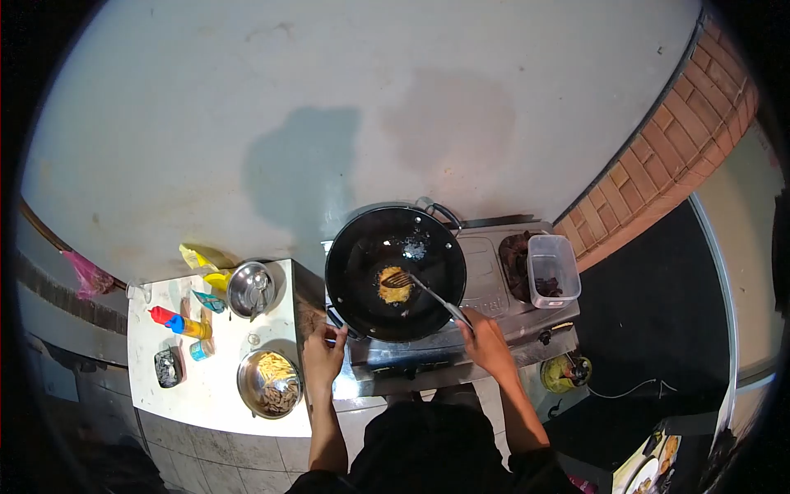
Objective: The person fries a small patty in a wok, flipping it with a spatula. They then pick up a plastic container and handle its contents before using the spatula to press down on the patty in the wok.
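Note:
A black wok (362,284) sits on the left burner of a steel stove (481,272). Inside it lies a flat golden piece of food (393,293), with the slotted head of a metal spatula (432,294) over it. My right hand (485,342) is closed around the spatula's handle, at the wok's lower right. At the wok's lower left, my left hand (323,354) has its fingers at the black side handle (336,319), thumb and fingertips close together on it.
On the white table (210,395) at left are a bowl of sliced food (255,405), a steel bowl (239,290), sauce bottles (193,328) and a dark container (168,369). A clear plastic box (553,257) rests on the stove's right side. A wall (411,107) stands behind.

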The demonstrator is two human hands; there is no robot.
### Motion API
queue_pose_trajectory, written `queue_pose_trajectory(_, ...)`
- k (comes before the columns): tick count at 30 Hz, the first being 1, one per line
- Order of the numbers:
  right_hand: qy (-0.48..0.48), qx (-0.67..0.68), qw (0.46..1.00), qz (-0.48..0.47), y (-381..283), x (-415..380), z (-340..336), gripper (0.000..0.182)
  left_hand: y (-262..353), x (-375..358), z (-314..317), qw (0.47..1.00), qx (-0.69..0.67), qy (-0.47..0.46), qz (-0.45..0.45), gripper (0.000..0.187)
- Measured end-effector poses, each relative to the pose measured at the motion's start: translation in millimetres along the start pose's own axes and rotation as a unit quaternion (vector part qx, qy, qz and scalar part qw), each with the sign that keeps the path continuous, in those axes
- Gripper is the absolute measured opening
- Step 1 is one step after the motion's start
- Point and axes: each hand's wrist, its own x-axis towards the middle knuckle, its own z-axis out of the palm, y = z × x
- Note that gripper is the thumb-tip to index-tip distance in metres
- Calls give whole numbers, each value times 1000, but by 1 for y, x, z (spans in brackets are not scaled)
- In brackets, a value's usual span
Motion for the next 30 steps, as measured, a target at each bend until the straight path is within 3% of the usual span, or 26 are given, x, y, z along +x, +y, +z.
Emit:
queue_pose_trajectory(4, 33, -38, 994, 97, -16, 12, 8, 18, 11, -2, -4, 999, 23, 13, 26, 35)
queue_pose_trajectory(8, 56, -68, 992, 87, -6, 25, 14, 19, 14, -2, -8, 999, 44, 12, 30, 35)
queue_pose_trajectory(11, 32, -33, 988, 147, 14, 33, 28, 20, 10, 3, -7, 999, 35, 0, 40, 35)
queue_pose_trajectory(14, 79, 31, 990, 115, 27, 37, 43, 18, 10, 4, -6, 999, 17, -4, 43, 34)
queue_pose_trajectory(16, 8, 171, 974, 145, 20, 41, 40, 18, 12, 3, -7, 999, 24, 2, 44, 33)
queue_pose_trajectory(20, -77, 242, 954, 162, 14, 45, 33, 18, 8, 4, -5, 999, 22, 5, 49, 33)
queue_pose_trajectory(22, -147, 341, 903, 215, 8, 47, 27, 18, 10, 3, -5, 999, 22, 7, 38, 33)
queue_pose_trajectory(26, -169, 388, 887, 187, 9, 46, 25, 15, 11, 2, -7, 999, 30, 5, 39, 34)
queue_pose_trajectory(29, -130, 455, 870, 137, 11, 44, 27, 16, 14, 2, -9, 999, 21, 8, 46, 33)
queue_pose_trajectory(30, -100, 431, 889, 118, 8, 45, 25, 16, 13, 2, -9, 999, 34, 4, 35, 34)
